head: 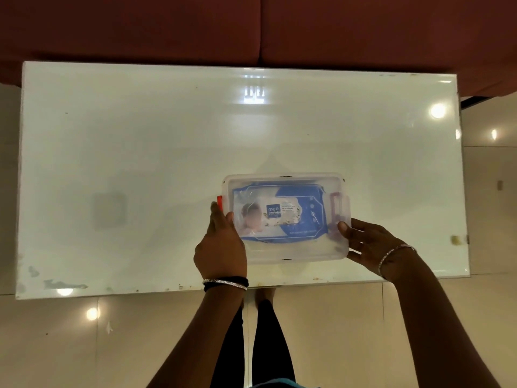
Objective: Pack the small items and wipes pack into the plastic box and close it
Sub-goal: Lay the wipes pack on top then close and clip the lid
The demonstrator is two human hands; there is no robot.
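1. Looking straight down on a white glossy tabletop (140,152), and the clear plastic box (285,253) sits near its front edge, a little right of centre.
2. The lid (282,179) is on top of the box, translucent, so the contents show through it.
3. Inside lies the wipes pack (282,217), blue and white, flat, label up, filling most of the box. The small items cannot be made out through the plastic.
4. Left hand (221,247) is pressed against the box's left end, fingers (216,214) stretched forward along the side, thumb curling over the lid's edge; a flat, loose hold, not a closed fist.
5. Just beyond those fingertips, the red latch (220,202) on the left end shows bright; whether it is snapped down I cannot tell.
6. Right hand (369,242) cups the near right corner of the box, thumb up against the side wall, the other fingers spread underneath and behind the corner.
7. The latch on the right end (335,208) looks pale pinkish-red through the plastic, standing away from the right thumb.
8. Bangles (225,284) on the left wrist, a thin bracelet (394,254) on the right.
9. Beyond the tabletop's far edge runs a dark red sofa (251,29); pale floor tiles (84,345) lie below.
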